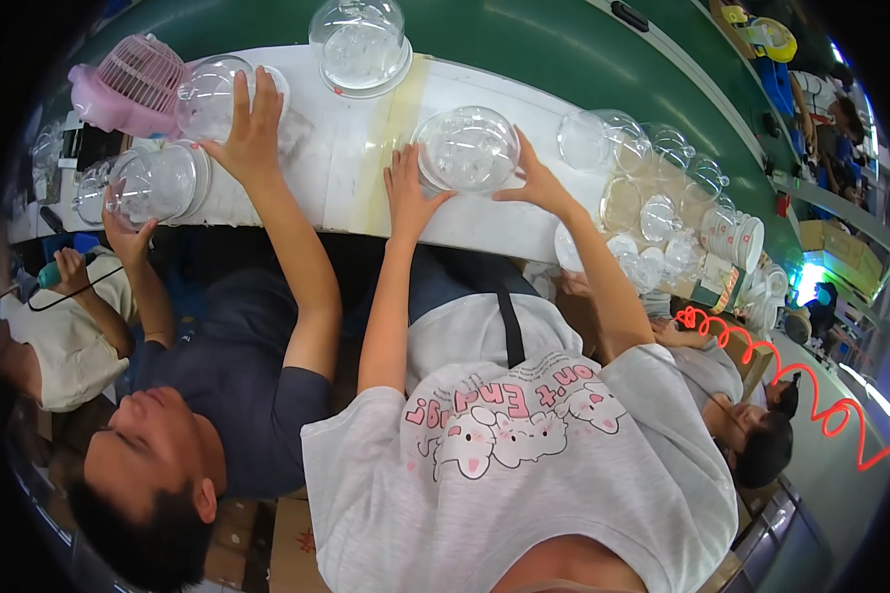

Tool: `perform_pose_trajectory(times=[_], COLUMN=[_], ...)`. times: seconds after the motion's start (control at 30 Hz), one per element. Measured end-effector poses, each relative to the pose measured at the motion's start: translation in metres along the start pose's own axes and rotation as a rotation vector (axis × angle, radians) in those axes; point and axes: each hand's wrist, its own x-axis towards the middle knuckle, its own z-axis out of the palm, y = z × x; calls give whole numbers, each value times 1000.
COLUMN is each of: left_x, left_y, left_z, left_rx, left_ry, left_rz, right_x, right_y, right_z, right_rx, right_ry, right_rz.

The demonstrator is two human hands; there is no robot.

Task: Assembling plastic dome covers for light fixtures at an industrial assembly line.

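A clear plastic dome (467, 148) sits on the white worktop (346, 168) in front of me. My left hand (408, 190) presses against its left side with the fingers spread. My right hand (536, 182) cups its right side, so both hands hold the dome between them. To my left, a co-worker in a dark blue shirt has one hand (250, 124) on another clear dome (208, 97). That person's other hand (129, 235) is under a third dome (153, 183).
A pink wire cage part (132, 84) lies at the far left, and a clear dome (359, 44) rides the green belt (524, 49) beyond. Several clear domes and white cups (663, 198) pile up on the right. A red coiled hose (791, 381) hangs at the lower right, near other seated people.
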Motion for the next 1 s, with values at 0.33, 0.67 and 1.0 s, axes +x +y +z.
perform_pose_trajectory(times=[0.33, 0.67, 1.0], left_x=[-9, -18, -68], left_y=[-29, -62, -43], left_z=[-12, -48, -27], left_rx=[-109, -201, 133], left_ry=[55, 303, 426], left_rz=[36, -161, -212], right_x=[12, 74, -139], right_y=[29, -17, -42], right_z=[53, 122, -21], right_rx=[136, -84, -299], right_ry=[54, 19, 482], right_rz=[83, -112, 34])
